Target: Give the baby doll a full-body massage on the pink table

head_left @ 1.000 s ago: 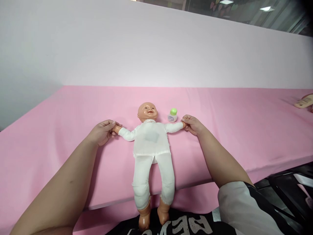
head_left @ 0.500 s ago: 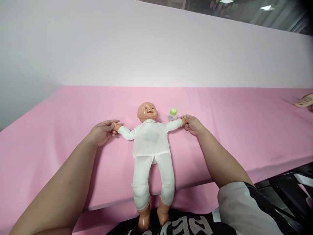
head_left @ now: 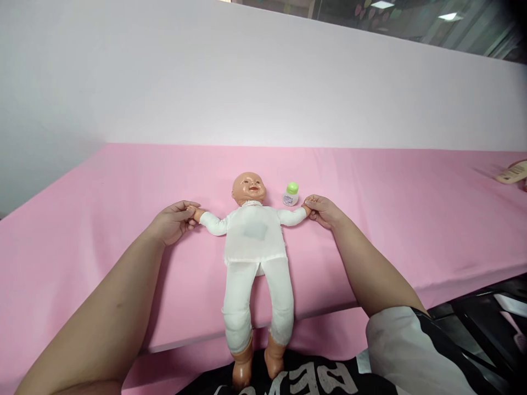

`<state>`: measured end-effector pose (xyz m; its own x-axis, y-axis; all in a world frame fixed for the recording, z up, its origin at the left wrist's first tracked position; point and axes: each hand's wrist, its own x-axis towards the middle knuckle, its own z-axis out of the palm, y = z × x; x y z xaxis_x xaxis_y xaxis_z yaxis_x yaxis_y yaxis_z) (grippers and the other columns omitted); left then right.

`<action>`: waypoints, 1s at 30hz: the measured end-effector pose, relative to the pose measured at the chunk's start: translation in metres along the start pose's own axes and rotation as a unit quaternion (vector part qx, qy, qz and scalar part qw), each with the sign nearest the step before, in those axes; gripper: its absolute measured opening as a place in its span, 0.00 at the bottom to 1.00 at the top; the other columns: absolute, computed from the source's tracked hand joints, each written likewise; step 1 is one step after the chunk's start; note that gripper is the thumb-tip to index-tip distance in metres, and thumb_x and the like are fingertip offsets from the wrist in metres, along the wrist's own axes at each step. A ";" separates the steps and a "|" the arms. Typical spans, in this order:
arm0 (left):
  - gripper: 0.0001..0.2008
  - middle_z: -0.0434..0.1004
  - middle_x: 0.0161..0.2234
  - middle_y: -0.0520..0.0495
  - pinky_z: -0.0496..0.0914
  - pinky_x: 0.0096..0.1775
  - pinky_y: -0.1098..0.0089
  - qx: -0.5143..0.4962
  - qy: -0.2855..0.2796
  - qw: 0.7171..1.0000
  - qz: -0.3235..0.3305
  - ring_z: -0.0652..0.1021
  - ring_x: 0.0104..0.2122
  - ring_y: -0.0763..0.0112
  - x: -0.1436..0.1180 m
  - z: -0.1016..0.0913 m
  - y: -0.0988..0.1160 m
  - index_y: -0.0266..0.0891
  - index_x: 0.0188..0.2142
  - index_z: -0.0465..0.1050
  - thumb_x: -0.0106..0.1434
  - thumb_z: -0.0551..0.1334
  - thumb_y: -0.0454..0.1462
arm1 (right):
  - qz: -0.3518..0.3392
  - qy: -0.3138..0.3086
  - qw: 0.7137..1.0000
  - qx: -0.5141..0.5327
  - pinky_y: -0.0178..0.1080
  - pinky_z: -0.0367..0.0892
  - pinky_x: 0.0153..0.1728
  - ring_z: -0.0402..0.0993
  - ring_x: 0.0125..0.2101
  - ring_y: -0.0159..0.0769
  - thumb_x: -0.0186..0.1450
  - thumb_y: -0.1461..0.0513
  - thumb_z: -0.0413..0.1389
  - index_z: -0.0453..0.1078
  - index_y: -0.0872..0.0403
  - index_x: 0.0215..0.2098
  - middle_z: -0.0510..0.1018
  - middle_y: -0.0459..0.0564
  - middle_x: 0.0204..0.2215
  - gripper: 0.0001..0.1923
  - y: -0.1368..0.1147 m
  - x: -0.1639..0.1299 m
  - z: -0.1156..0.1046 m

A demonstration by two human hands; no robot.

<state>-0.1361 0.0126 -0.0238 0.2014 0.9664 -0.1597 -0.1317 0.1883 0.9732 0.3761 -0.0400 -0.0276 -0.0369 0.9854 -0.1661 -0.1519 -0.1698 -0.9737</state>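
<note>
A baby doll (head_left: 253,247) in white clothes lies face up on the pink table (head_left: 391,219), arms spread wide, its legs hanging over the near edge. My left hand (head_left: 172,220) pinches the doll's hand on the left side. My right hand (head_left: 323,210) pinches the doll's other hand on the right. A small white bottle with a green cap (head_left: 290,195) stands upright just behind the doll's right-side arm, close to my right hand.
A pale wall (head_left: 247,82) rises behind the table. A tan flat object (head_left: 513,172) lies at the far right edge of the table. Dark chair parts (head_left: 486,323) sit below the table's near right edge.
The doll's right-side arm rose slightly half a second ago and has come back down; otherwise both hands stay on the doll's hands.
</note>
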 end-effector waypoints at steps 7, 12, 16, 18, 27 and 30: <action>0.14 0.82 0.31 0.42 0.70 0.21 0.73 0.014 0.030 0.999 -0.020 0.72 0.20 0.74 0.000 0.003 0.001 0.38 0.32 0.77 0.59 0.78 0.43 | -0.018 0.031 0.999 -0.032 0.36 0.63 0.24 0.63 0.23 0.30 0.55 0.41 0.76 0.66 0.50 0.29 0.70 0.42 0.22 0.30 0.003 0.000 0.011; 0.09 0.85 0.35 0.38 0.72 0.22 0.72 0.007 0.027 1.000 -0.014 0.75 0.22 0.72 0.002 0.002 0.001 0.35 0.39 0.80 0.63 0.72 0.38 | -0.013 0.040 0.998 -0.047 0.37 0.68 0.27 0.68 0.26 0.33 0.60 0.43 0.73 0.72 0.52 0.31 0.76 0.47 0.27 0.25 0.005 0.002 0.011; 0.12 0.86 0.41 0.33 0.75 0.24 0.70 -0.017 0.020 1.000 -0.010 0.78 0.25 0.69 0.001 0.002 0.002 0.31 0.42 0.81 0.58 0.73 0.32 | 0.010 0.019 0.999 -0.047 0.35 0.65 0.24 0.65 0.25 0.31 0.65 0.50 0.70 0.78 0.53 0.37 0.79 0.49 0.30 0.16 0.005 0.004 0.003; 0.15 0.86 0.44 0.32 0.75 0.25 0.69 -0.022 0.016 1.000 -0.006 0.79 0.26 0.68 0.000 0.003 0.002 0.30 0.44 0.82 0.56 0.72 0.30 | 0.016 0.005 0.999 -0.038 0.35 0.65 0.24 0.66 0.25 0.31 0.65 0.53 0.70 0.79 0.52 0.39 0.81 0.50 0.33 0.12 0.003 0.002 0.001; 0.20 0.86 0.45 0.37 0.74 0.29 0.73 -0.073 -0.009 0.997 -0.001 0.77 0.28 0.74 -0.008 0.012 0.006 0.34 0.50 0.84 0.58 0.78 0.36 | -0.051 -0.031 0.996 0.066 0.38 0.73 0.33 0.74 0.33 0.36 0.59 0.49 0.75 0.78 0.48 0.52 0.83 0.51 0.42 0.26 -0.005 -0.014 0.022; 0.20 0.84 0.33 0.40 0.72 0.28 0.68 0.032 -0.070 0.996 -0.049 0.77 0.26 0.67 -0.016 0.022 0.007 0.35 0.45 0.86 0.53 0.81 0.36 | -0.025 -0.069 0.996 0.048 0.36 0.71 0.29 0.72 0.31 0.34 0.56 0.52 0.77 0.77 0.49 0.55 0.82 0.51 0.42 0.31 -0.001 -0.016 0.026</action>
<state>-0.1184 -0.0057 -0.0111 0.3434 0.9094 -0.2347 -0.0441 0.2653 0.9632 0.3515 -0.0558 -0.0205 -0.1621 0.9829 -0.0876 -0.2506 -0.1269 -0.9597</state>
